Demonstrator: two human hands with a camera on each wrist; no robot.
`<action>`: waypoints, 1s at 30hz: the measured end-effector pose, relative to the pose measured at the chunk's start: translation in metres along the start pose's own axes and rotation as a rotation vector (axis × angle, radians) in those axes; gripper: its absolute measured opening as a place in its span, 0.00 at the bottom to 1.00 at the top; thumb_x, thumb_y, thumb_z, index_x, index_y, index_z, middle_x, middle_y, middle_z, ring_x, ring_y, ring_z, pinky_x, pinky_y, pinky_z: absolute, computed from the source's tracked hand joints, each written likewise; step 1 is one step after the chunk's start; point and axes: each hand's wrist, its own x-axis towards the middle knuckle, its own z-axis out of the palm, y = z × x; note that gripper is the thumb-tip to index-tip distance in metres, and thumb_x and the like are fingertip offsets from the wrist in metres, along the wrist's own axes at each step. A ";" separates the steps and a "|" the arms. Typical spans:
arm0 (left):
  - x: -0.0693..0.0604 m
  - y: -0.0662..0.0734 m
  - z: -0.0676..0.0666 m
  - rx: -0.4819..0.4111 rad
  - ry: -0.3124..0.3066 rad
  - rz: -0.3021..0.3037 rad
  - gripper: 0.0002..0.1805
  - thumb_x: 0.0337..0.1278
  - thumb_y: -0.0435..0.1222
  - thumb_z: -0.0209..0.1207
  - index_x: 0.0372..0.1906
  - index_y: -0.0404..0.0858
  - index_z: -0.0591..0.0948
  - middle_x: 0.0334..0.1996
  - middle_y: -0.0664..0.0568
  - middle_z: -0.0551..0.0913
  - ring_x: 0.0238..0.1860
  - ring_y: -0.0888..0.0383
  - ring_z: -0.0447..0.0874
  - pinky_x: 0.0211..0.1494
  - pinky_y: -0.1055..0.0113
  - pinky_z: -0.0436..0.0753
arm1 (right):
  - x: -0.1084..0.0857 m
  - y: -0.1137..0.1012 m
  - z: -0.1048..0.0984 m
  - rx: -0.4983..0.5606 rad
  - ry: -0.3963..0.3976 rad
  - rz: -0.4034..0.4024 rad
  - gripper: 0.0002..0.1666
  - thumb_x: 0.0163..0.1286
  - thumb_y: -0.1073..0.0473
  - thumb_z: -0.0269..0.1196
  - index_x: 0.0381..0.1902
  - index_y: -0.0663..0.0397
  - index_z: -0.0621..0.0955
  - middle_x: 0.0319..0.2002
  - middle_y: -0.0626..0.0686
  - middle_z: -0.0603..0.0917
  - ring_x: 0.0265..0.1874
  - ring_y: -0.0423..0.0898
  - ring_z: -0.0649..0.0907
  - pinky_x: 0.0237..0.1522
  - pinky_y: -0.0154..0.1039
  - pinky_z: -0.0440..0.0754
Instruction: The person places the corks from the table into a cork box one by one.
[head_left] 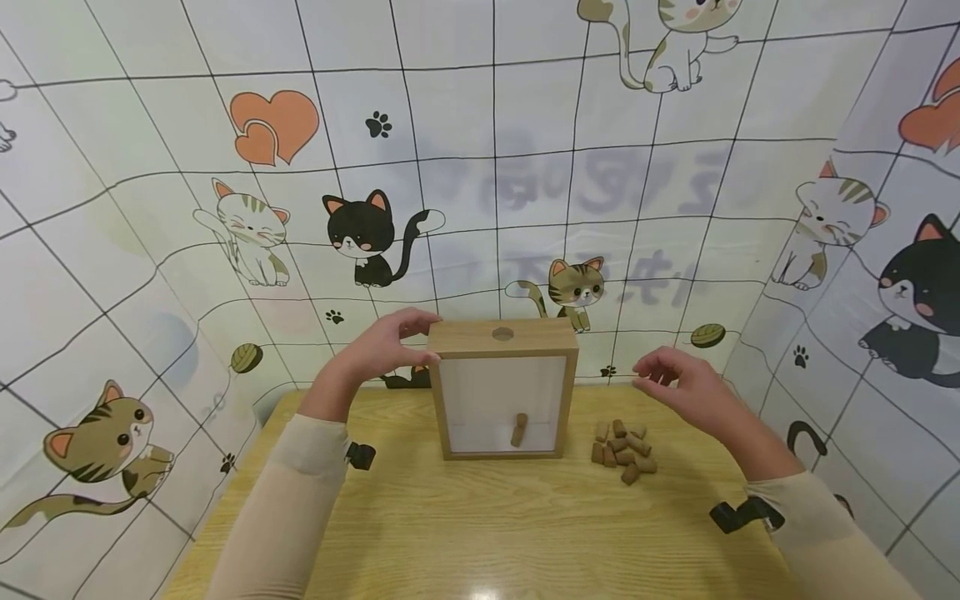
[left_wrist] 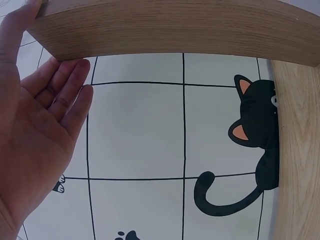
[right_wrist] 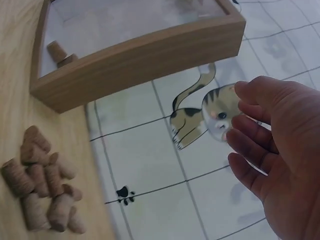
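Note:
A wooden box [head_left: 503,342] with a clear front and a round hole in its top stands upright on the table; two corks [head_left: 518,429] lie inside at the bottom. My left hand [head_left: 378,346] grips the box's upper left corner, thumb at the front and fingers behind; the left wrist view shows that hand [left_wrist: 47,117] against the wooden side. To the right of the box, my right hand [head_left: 686,387] hangs in the air with bent, relaxed fingers and nothing between them. Below it lies a pile of corks [head_left: 618,446], also in the right wrist view [right_wrist: 45,182].
The wooden table [head_left: 450,525] reaches back to a cat-printed cloth [head_left: 465,192] hanging behind and at both sides. Dark straps show at both sleeves.

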 end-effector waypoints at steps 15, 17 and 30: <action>-0.001 -0.006 0.002 0.004 0.023 0.016 0.43 0.62 0.47 0.80 0.80 0.45 0.76 0.72 0.49 0.80 0.81 0.42 0.70 0.83 0.39 0.67 | -0.052 0.074 0.040 0.025 -0.059 0.001 0.10 0.75 0.63 0.75 0.51 0.52 0.87 0.46 0.52 0.87 0.38 0.36 0.82 0.37 0.37 0.84; 0.000 -0.006 0.003 0.001 0.025 0.012 0.42 0.62 0.48 0.80 0.79 0.46 0.77 0.70 0.50 0.81 0.80 0.43 0.70 0.83 0.40 0.67 | -0.057 0.082 0.045 0.032 -0.049 -0.004 0.11 0.73 0.66 0.76 0.50 0.54 0.87 0.45 0.54 0.87 0.37 0.37 0.81 0.36 0.37 0.84; -0.002 -0.014 0.008 -0.084 0.042 -0.005 0.39 0.63 0.48 0.80 0.77 0.51 0.77 0.73 0.51 0.78 0.82 0.46 0.69 0.83 0.36 0.67 | -0.081 0.106 0.068 0.086 -0.056 0.040 0.13 0.71 0.68 0.76 0.50 0.61 0.86 0.47 0.57 0.86 0.39 0.42 0.82 0.36 0.37 0.83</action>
